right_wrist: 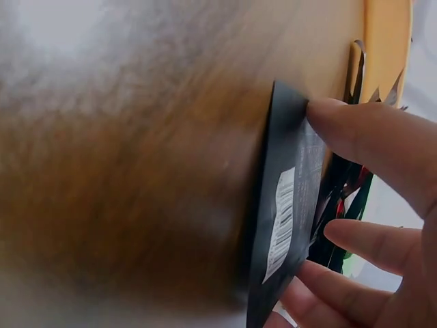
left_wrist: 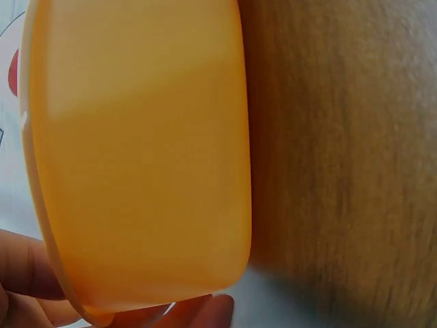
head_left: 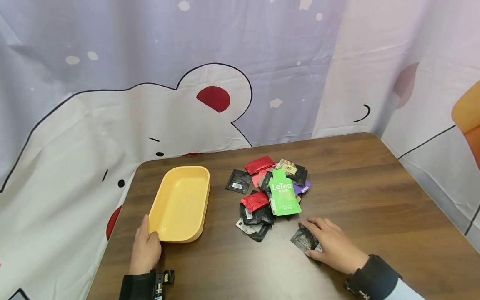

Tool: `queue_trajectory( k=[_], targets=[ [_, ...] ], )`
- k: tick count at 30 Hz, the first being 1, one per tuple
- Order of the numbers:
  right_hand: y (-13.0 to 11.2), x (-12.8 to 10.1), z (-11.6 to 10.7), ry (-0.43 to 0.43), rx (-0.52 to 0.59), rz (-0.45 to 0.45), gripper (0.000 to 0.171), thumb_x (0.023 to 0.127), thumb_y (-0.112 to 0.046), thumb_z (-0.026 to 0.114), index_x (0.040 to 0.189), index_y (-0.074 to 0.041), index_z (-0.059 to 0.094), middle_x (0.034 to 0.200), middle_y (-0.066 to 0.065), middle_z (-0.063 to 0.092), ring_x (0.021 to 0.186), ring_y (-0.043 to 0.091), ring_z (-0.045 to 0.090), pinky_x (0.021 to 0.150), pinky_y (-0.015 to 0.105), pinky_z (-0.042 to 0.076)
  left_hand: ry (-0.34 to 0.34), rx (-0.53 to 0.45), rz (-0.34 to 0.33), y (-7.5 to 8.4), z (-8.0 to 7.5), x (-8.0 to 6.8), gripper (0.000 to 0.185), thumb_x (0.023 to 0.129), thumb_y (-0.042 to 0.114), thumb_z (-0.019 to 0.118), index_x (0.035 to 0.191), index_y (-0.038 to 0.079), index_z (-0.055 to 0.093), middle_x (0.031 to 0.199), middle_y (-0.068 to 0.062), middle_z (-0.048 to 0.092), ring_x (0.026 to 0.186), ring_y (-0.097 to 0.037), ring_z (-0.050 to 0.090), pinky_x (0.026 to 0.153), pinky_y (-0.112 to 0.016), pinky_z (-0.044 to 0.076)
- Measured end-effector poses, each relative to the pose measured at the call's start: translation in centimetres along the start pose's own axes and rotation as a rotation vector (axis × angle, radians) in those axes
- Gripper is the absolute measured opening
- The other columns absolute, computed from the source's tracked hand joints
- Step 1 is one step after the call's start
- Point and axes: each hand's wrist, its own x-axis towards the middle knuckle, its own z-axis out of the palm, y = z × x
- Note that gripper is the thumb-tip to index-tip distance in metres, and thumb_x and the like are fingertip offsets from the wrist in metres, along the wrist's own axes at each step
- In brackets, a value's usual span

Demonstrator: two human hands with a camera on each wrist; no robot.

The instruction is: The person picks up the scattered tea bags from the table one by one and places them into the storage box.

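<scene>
Nearest the person, both forearms in dark sleeves come in over the near edge of the brown tabletop (head_left: pixel 375 187). The right hand (head_left: pixel 331 243) lies palm down on a black sachet (head_left: pixel 304 239), fingers curved over it; the right wrist view shows the thumb pressing on the sachet's upper edge and the fingers tucked under its lower edge, so the hand pinches it while it stands slightly off the wood, its white barcode label facing out. That sachet sits apart from the others, just on the near side of them.

The left hand (head_left: pixel 145 248) grips the near corner of a yellow tray (head_left: pixel 180 204). In the left wrist view the thumb and fingertips curl round the tray's rim and underside. The tray rests on the left part of the tabletop, its long side running away from the person, and nothing shows inside it.

A little farther out, between the two hands and to the right of the tray, lies a pile of sachets (head_left: pixel 268 191), black and red ones overlapping. A green pouch (head_left: pixel 284 193) printed LeTea lies on top of the pile. One black sachet with a barcode (head_left: pixel 238 181) lies just left of the heap.

Behind the tabletop hangs a curtain (head_left: pixel 150 83) with a cartoon drawing in white, lilac and red.
</scene>
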Motion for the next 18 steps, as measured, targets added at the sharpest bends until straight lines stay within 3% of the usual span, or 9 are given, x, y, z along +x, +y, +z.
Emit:
queue_trajectory(
  k=[8, 14, 18],
  targets=[
    [0.02, 0.24, -0.13, 0.033, -0.017, -0.005, 0.082, 0.075, -0.036, 0.088, 0.145, -0.01, 0.055, 0.118, 0.005, 0.06, 0.101, 0.017, 0.055, 0.084, 0.04, 0.052, 0.017, -0.012, -0.021, -0.02, 0.34, -0.15, 0.069, 0.103, 0.007, 0.024, 0.162, 0.013, -0.011, 0.167, -0.029, 0.003, 0.154, -0.048, 0.012, 0.122, -0.063, 0.017],
    [-0.01, 0.37, 0.0, 0.043, 0.011, 0.009, 0.08, 0.075, -0.035, 0.088, 0.144, -0.008, 0.056, 0.099, -0.003, 0.052, 0.083, 0.009, 0.04, 0.069, 0.024, 0.038, 0.023, -0.01, -0.031, 0.07, 0.62, -0.14, 0.069, 0.103, 0.008, 0.025, 0.162, 0.015, -0.011, 0.166, -0.029, 0.006, 0.154, -0.047, 0.014, 0.122, -0.063, 0.017],
    [-0.17, 0.44, 0.05, 0.019, 0.063, 0.028, 0.071, 0.077, -0.03, 0.087, 0.138, -0.007, 0.059, 0.101, -0.002, 0.054, 0.082, 0.007, 0.044, 0.069, 0.024, 0.042, 0.022, -0.009, -0.028, 0.17, 0.72, -0.19, 0.07, 0.102, 0.008, 0.025, 0.162, 0.015, -0.011, 0.166, -0.031, 0.007, 0.154, -0.047, 0.014, 0.123, -0.063, 0.017]
  ],
)
